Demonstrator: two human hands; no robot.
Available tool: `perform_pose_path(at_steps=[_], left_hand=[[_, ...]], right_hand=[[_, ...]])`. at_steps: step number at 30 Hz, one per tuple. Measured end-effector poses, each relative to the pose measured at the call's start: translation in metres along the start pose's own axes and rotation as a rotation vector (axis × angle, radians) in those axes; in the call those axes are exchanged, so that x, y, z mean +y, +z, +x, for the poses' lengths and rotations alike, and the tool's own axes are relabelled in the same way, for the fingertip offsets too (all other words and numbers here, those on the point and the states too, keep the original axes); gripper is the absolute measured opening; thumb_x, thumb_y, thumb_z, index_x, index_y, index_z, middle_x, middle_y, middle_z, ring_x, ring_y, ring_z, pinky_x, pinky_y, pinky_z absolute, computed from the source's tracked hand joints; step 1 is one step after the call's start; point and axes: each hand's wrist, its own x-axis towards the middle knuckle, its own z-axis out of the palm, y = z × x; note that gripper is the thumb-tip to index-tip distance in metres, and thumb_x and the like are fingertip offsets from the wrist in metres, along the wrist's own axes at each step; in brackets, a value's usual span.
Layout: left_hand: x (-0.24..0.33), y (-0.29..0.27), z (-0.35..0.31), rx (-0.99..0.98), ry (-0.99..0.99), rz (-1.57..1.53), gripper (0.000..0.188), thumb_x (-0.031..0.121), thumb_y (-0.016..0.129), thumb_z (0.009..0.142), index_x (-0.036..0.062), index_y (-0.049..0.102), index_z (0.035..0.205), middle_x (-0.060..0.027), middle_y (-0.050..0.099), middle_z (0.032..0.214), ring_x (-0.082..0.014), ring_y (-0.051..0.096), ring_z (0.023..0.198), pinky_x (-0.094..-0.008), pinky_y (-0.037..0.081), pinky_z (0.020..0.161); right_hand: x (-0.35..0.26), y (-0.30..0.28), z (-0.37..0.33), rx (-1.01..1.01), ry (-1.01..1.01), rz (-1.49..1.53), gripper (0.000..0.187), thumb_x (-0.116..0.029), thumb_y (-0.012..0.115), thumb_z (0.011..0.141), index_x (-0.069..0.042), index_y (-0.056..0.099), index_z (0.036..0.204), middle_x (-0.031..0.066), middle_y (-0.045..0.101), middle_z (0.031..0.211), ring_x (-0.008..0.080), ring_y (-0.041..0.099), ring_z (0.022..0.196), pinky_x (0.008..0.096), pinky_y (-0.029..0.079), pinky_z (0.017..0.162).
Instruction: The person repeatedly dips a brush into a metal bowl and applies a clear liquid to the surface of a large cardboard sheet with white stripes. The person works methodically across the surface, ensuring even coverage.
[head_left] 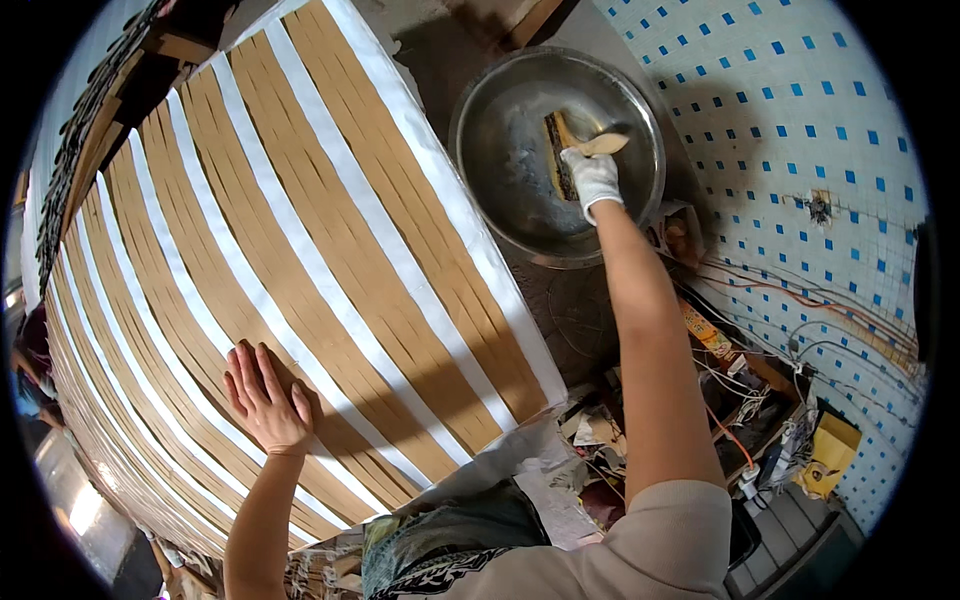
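My bare left hand lies flat, fingers stretched out, on a broad stack of brown strips with white strips between them. Reaching out to the right, my right hand wears a white glove and is closed around a wide brush. The brush has a pale wooden handle and a dark bristle edge. It is over the inside of a round metal basin, whose bottom looks wet or smeared with something whitish. Whether the bristles touch the bottom, I cannot tell.
A tiled wall with small blue squares rises at the right, with loose cables along it. Cluttered boxes and cords lie below my right arm, near a yellow bag. Dark stacked pieces line the far left edge.
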Motion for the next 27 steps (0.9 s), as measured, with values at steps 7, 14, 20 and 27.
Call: perform_pose_path(at_steps=[7, 14, 20, 27], left_hand=[[0.000, 0.000, 0.003, -0.002, -0.006, -0.002, 0.067, 0.032, 0.042, 0.092, 0.0048, 0.031, 0.152, -0.0189, 0.023, 0.159, -0.0346, 0.015, 0.150, -0.0502, 0.011, 0.120], [0.003, -0.001, 0.004, 0.012, -0.018, -0.038, 0.068, 0.032, 0.046, 0.092, 0.0078, 0.031, 0.153, -0.0170, 0.024, 0.159, -0.0331, 0.017, 0.150, -0.0496, 0.011, 0.120], [0.004, 0.001, -0.007, 0.048, -0.084, -0.094, 0.067, 0.031, 0.048, 0.088, 0.0071, 0.037, 0.150, -0.0159, 0.027, 0.158, -0.0333, 0.022, 0.148, -0.0498, 0.012, 0.120], [-0.010, -0.007, -0.014, 0.160, -0.119, -0.228, 0.063, 0.034, 0.056, 0.083, 0.0122, 0.046, 0.141, -0.0148, 0.041, 0.146, -0.0342, 0.032, 0.140, -0.0552, 0.023, 0.116]], right_hand=[[-0.004, -0.063, -0.004, -0.228, 0.506, 0.597, 0.034, -0.026, 0.072, 0.085, -0.006, 0.067, 0.112, 0.0080, 0.065, 0.096, 0.0210, 0.059, 0.083, 0.0366, 0.049, 0.074], [0.009, -0.111, -0.032, -0.450, 0.672, 0.112, 0.045, -0.035, 0.064, 0.089, -0.007, 0.057, 0.124, 0.0107, 0.058, 0.119, 0.0187, 0.056, 0.093, 0.0322, 0.048, 0.073], [-0.025, -0.124, -0.077, -0.391, 0.737, 0.365, 0.039, -0.035, 0.063, 0.091, -0.011, 0.059, 0.122, 0.0060, 0.055, 0.120, 0.0160, 0.049, 0.108, 0.0320, 0.043, 0.090], [0.024, -0.165, -0.110, -0.582, 0.387, 0.676, 0.043, -0.022, 0.057, 0.097, -0.004, 0.049, 0.134, 0.0098, 0.055, 0.133, 0.0252, 0.052, 0.123, 0.0331, 0.042, 0.104]])
